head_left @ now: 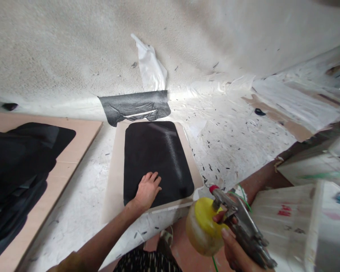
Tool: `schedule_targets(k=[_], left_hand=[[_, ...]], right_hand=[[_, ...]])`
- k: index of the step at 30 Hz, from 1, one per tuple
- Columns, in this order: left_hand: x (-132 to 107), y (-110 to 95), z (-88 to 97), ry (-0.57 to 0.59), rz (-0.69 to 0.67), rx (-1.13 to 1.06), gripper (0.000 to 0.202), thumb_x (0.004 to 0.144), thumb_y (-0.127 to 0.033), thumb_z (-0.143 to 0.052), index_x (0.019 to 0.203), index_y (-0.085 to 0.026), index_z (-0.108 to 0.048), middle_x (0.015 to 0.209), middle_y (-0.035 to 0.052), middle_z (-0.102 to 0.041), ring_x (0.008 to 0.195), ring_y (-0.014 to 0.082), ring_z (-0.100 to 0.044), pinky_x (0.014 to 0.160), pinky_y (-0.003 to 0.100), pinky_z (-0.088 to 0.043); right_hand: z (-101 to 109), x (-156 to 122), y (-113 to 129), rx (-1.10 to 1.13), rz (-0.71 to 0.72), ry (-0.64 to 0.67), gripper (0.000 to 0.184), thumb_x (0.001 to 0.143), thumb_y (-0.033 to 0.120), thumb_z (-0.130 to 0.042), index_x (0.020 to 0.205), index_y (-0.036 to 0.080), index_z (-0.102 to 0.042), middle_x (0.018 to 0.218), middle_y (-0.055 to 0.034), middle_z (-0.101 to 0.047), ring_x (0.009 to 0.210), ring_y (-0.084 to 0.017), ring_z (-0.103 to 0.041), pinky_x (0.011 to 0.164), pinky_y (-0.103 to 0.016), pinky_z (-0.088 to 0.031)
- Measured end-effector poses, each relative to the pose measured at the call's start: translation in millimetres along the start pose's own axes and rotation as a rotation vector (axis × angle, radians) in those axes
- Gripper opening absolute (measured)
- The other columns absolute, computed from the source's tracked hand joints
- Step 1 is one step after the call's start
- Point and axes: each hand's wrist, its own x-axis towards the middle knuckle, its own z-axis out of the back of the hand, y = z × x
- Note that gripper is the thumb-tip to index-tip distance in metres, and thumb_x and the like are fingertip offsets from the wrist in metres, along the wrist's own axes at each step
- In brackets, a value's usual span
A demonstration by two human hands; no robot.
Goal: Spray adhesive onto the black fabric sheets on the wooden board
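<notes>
Fingers (pixel 151 176) of the left hand (pixel 147 190) lie open, loosely spread on one black sheet (pixel 150 151), pressing near its 7 o'clock corner. That sheet rests on one pale backing board (pixel 115 189). With the black sheet as the clock's centre, the right hand (pixel 235 251) is at 4 o'clock, curled tightly around one metal spray gun (pixel 246 223) with a red nozzle (pixel 213 188). One cup (pixel 198 240) with a yellow lid hangs from the gun, near the board's 5 o'clock corner; its wall is cloudy, and I cannot tell what fills it.

At 9 o'clock, overlapping black pieces (pixel 25 155) lie stacked on one tan panel (pixel 83 138), too merged to count. One crumpled grey piece (pixel 136 105) crowds the board's far edge at 11 o'clock; one white scrap (pixel 153 68) is beyond it at 12. Many dark chips (pixel 209 145) litter the white covering (pixel 232 147) from 2 to 4. Two white boxes stand off the table at 3 (pixel 303 162) and 4 o'clock, contents unclear.
</notes>
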Motion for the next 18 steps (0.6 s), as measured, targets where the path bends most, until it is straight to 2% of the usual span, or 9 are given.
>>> schedule_targets(k=[3,7,10,13,15,18], left_hand=[[15.2,19.4,14.6,0.058,-0.033,0.059,0.03,0.082,-0.02,-0.058,0.112,-0.019,-0.058,0.13,0.0091,-0.05,0.113,0.0261,-0.045,0.094,0.039,-0.04],[26.3,29.1,17.4,0.147,-0.148,0.08,0.02,0.082,-0.01,-0.048,0.097,-0.015,-0.06,0.112,0.0097,-0.056,0.102,0.0232,-0.05,0.088,0.034,-0.043],[26.8,27.1,13.8,0.172,-0.219,0.097,0.023,0.079,-0.004,-0.043,0.092,-0.013,-0.06,0.103,0.0104,-0.058,0.096,0.0228,-0.052,0.084,0.033,-0.044],[26.1,25.7,11.7,0.174,-0.242,0.125,0.024,0.075,-0.001,-0.045,0.091,-0.012,-0.059,0.101,0.0112,-0.058,0.093,0.0237,-0.052,0.08,0.034,-0.045],[27.4,26.6,11.7,0.175,-0.238,0.128,0.023,0.076,-0.003,-0.044,0.091,-0.012,-0.06,0.099,0.0114,-0.059,0.092,0.0238,-0.053,0.079,0.034,-0.046],[33.4,28.7,13.5,0.18,-0.211,0.085,0.021,0.082,-0.008,-0.042,0.09,-0.013,-0.061,0.097,0.0108,-0.06,0.091,0.0224,-0.055,0.08,0.034,-0.045]], right_hand=[[-5.9,2.4,-2.5,-0.079,-0.04,-0.022,0.06,0.071,0.071,-0.053,0.106,0.023,-0.058,0.039,0.0114,-0.02,0.035,-0.01,-0.024,0.039,-0.023,-0.026],[-8.8,0.0,7.4,-0.088,0.006,0.073,0.064,0.073,0.072,-0.05,0.11,0.02,-0.054,0.041,0.0113,-0.024,0.038,-0.01,-0.026,0.04,-0.023,-0.028],[-8.6,0.8,12.7,-0.033,0.026,0.114,0.059,0.072,0.069,-0.053,0.105,0.02,-0.057,0.044,0.0102,-0.026,0.039,-0.01,-0.026,0.04,-0.023,-0.026],[-8.4,5.2,12.9,0.03,0.054,0.145,0.049,0.071,0.066,-0.058,0.089,0.022,-0.062,0.046,0.009,-0.022,0.041,-0.01,-0.021,0.041,-0.025,-0.023],[-8.1,8.5,12.5,0.056,0.068,0.154,0.044,0.069,0.066,-0.06,0.076,0.022,-0.063,0.046,0.0078,-0.022,0.042,-0.01,-0.021,0.041,-0.026,-0.021],[-8.1,10.5,14.1,0.045,0.088,0.165,0.042,0.072,0.064,-0.06,0.068,0.022,-0.061,0.046,0.0074,-0.024,0.041,-0.01,-0.024,0.042,-0.027,-0.023]])
